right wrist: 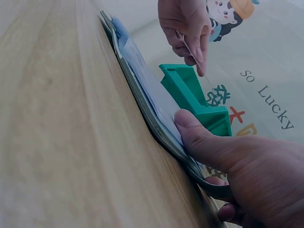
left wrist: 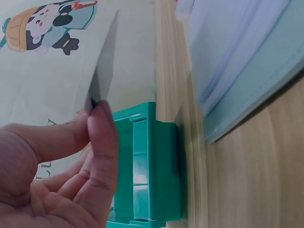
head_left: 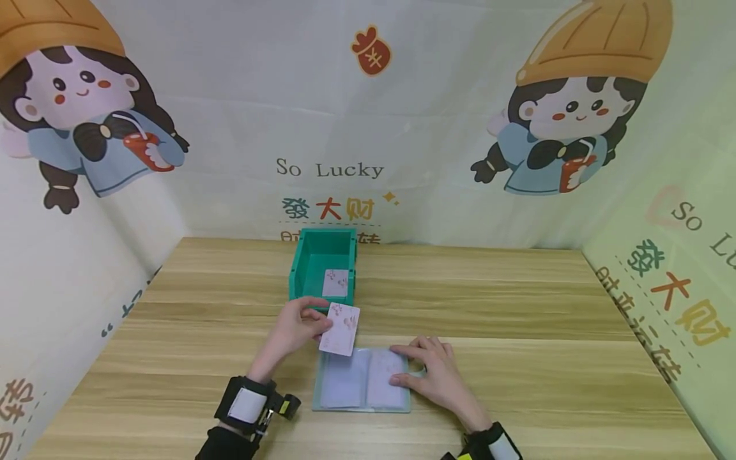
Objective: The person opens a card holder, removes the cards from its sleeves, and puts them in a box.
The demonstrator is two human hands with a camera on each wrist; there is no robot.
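Observation:
Between thumb and fingertips my left hand (head_left: 294, 327) pinches a pale pink card (head_left: 340, 329) with a small printed pattern. The card is raised over the top edge of an open card album (head_left: 344, 384) with clear sleeves and a light green-blue cover. In the left wrist view the same card (left wrist: 103, 71) is seen nearly edge-on above the thumb. My right hand (head_left: 432, 374) grips the album's right edge, its thumb (right wrist: 190, 128) lying on the page and other fingers curled beneath the cover. Behind the album is a green plastic bin (head_left: 294, 275), with another pink card (head_left: 335, 283) inside it.
The wooden table (head_left: 517, 306) extends to both sides of the album. A printed cloth backdrop (head_left: 431, 140) hangs behind and along the sides, meeting the table's far edge just behind the bin. Dark straps with cameras (head_left: 247, 406) are worn on both wrists.

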